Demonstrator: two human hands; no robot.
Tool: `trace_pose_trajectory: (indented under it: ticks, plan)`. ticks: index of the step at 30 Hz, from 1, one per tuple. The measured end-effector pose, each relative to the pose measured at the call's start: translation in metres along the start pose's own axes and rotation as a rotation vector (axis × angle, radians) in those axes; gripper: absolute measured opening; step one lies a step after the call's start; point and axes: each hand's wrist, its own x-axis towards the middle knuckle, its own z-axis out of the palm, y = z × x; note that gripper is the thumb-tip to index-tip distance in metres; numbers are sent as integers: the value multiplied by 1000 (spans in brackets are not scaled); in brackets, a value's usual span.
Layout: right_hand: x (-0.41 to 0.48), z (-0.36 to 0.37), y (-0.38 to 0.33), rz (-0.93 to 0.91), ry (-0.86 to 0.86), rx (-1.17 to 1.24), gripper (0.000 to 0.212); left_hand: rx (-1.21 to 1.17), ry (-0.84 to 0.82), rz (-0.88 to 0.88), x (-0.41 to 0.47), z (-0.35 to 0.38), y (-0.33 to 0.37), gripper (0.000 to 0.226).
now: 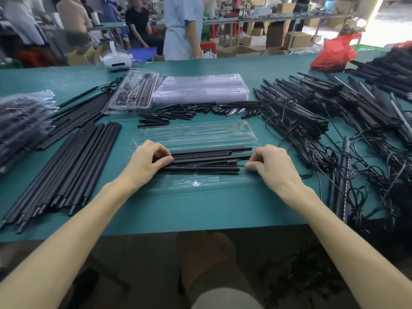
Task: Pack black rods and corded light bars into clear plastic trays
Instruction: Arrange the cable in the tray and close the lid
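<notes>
An opened clear plastic tray (196, 132) lies on the green table in front of me. Several black rods and light bars (207, 160) lie side by side across its near half. My left hand (148, 160) grips the left ends of this bundle with curled fingers. My right hand (270, 162) holds the right ends, its thumb and fingers pinching near a thin cord. A pile of long black rods (66, 172) lies at the left. Corded light bars (312, 112) are heaped at the right.
A stack of clear trays (200, 89) and a packed tray (131, 92) sit behind. Short black pieces (182, 112) are strewn between them and the open tray. Bagged rods (20, 123) lie far left, tangled cords (367, 175) at right, a red bag (334, 52) beyond.
</notes>
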Motion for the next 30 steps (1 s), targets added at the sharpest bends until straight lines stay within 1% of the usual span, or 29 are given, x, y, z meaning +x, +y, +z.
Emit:
trace_pose_trajectory:
  ticks: [5,8,13,16,18,22,24,28,30]
  plan:
    - [1,-2,3,-24,-16,47,10,27,19,-9,1,3,1,8]
    - [3,0,4,-20,8,17,10,-19,24,-24,1,3,-1,6]
    - [2,0,7,-35,51,-39,11,0,21,6,1,2,-4,7]
    - [-1,-1,7,-39,53,-21,8,6,18,13,0,3,-7,7]
    - [-2,-3,7,-7,51,17,14,7,9,13,0,3,-8,9]
    - [-4,-4,6,20,51,22,22,0,1,-10,-1,3,-9,27]
    - [-6,-5,4,14,43,23,23,-25,4,-33,-1,2,-8,35]
    - [-6,-4,2,-22,20,15,24,-77,19,-91,-1,-4,-4,59]
    - [-7,-2,2,-42,17,-9,25,-23,36,-80,1,-5,1,59]
